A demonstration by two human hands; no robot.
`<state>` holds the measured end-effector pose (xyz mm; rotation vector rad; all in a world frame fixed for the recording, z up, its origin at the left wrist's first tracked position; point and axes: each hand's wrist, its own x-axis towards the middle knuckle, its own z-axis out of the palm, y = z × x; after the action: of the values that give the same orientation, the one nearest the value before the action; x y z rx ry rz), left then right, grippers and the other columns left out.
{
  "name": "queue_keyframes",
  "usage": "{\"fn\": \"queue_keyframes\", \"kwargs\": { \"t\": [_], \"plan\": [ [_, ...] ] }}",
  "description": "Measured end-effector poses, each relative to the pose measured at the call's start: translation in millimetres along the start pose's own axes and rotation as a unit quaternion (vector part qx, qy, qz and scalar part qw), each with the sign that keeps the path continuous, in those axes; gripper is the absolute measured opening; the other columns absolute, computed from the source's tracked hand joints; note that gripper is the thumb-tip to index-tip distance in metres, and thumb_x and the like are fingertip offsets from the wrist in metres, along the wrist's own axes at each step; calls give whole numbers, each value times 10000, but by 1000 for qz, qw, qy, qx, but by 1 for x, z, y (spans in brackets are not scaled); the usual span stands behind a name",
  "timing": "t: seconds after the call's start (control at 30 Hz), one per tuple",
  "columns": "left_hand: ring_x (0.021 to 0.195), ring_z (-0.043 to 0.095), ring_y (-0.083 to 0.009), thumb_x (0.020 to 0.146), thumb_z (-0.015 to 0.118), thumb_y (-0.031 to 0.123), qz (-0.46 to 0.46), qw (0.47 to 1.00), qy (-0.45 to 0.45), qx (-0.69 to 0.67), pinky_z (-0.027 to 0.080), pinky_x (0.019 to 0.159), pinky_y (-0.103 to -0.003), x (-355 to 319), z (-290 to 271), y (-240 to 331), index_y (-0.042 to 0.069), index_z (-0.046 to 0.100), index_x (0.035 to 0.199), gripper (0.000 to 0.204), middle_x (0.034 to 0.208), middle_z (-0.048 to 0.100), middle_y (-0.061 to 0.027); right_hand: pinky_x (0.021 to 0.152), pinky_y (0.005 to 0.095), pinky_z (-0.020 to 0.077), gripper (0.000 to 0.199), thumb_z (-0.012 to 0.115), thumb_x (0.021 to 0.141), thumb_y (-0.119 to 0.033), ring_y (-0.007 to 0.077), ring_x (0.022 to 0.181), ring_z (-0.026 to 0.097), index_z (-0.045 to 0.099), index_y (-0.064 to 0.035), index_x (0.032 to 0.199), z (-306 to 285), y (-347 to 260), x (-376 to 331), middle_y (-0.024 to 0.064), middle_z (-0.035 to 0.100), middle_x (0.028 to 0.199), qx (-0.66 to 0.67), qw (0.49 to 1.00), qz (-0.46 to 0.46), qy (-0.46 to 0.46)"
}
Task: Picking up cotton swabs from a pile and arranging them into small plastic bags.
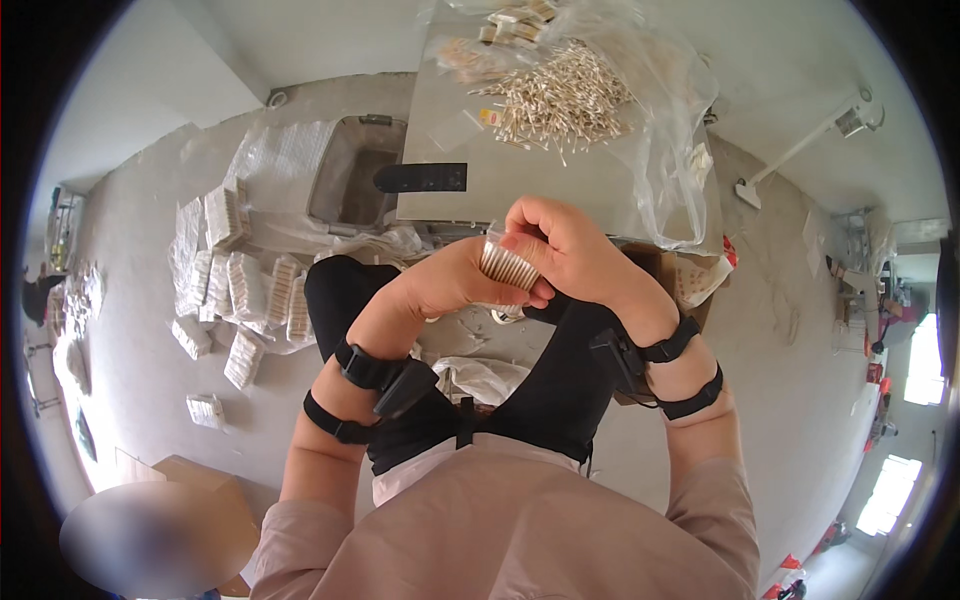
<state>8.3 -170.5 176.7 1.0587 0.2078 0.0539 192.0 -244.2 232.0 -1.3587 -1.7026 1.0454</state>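
Above my lap, both hands are closed around a small clear bag of cotton swabs (508, 267), its sticks lined up in a row. My left hand (455, 278) wraps the bag from the left and below. From the right, my right hand (565, 245) grips it, with the thumb near the bag's upper end. Some of my fingertips are hidden behind the pack. Beyond my hands, a big heap of loose cotton swabs (570, 98) lies on the table (550, 185).
A clear plastic sheet (665, 190) drapes over the table's right side. A black strip (425, 178) juts past its left edge, beside a grey bin (350, 170). Several filled swab packs (245, 285) are piled on the floor at left. A cardboard box (655, 265) stands right of my knees.
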Motion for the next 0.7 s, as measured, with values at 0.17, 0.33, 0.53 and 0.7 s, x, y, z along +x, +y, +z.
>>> {"fn": "queue_keyframes", "kwargs": {
  "t": [0.17,0.33,0.53,0.7],
  "plan": [
    [1104,696,-203,873,732,-25,-21,1000,-7,0,553,928,-320,3,-1,1,-10,613,1288,431,1155,729,-120,640,278,471,232,642,1025,-229,92,713,521,561,-27,944,-2,1,10,23,577,754,-31,997,42,-64],
    [1059,715,-206,863,745,-27,-20,999,-8,-45,560,917,-330,1,-15,-11,-7,622,1278,433,1145,736,-123,641,280,461,242,629,1034,-236,89,714,497,551,-28,936,6,14,20,25,566,751,-36,999,19,-21],
    [1006,731,-207,858,762,-12,-19,999,32,0,571,892,-324,0,-21,-11,0,648,1247,406,1117,747,-129,648,271,455,244,616,1043,-231,70,720,484,546,-25,933,3,26,29,-5,563,756,-14,998,57,-35],
    [1000,730,-201,838,783,-11,-21,998,15,-65,574,880,-319,-4,-24,-18,19,638,1252,440,1120,745,-127,643,261,448,232,615,1043,-220,57,718,479,554,-26,931,4,27,38,-19,559,756,-15,998,39,-42]
  ]
}}
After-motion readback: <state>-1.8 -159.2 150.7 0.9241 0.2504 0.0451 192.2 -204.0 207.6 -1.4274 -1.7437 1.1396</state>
